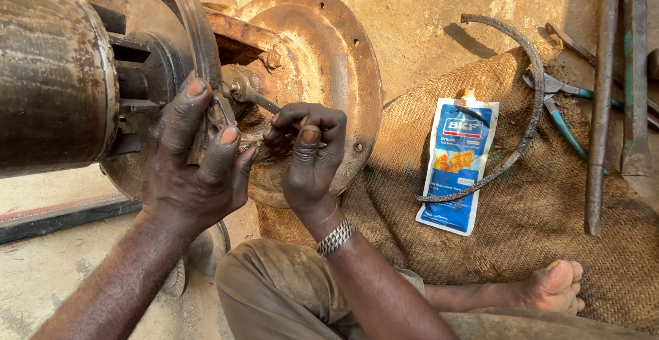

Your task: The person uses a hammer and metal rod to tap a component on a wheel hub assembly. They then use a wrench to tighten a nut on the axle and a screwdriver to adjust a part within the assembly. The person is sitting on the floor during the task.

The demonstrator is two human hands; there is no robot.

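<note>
Your knee (274, 292) sits lowest in view, in dirty cloth, with your right wrist and its metal watch band (336, 238) just above it. Your right hand (312, 154) curls its fingers together, pinching a small metal tool (257, 97) whose tip meets a bolt on the rusty hub (322, 44). Your left hand (195, 165) lies spread and pressed against the hub's rim beside it, fingers pointing up. Left of both, the big rusted drum (48, 72) fills the corner. To the right, on burlap sacking (522, 209), lie a blue-and-white grease pouch (456, 165), a curved black strip (528, 113) crossing its top, green-handled pliers (566, 110) and long steel bars (604, 99). Your bare foot (552, 285) rests on the sacking's near edge.
</note>
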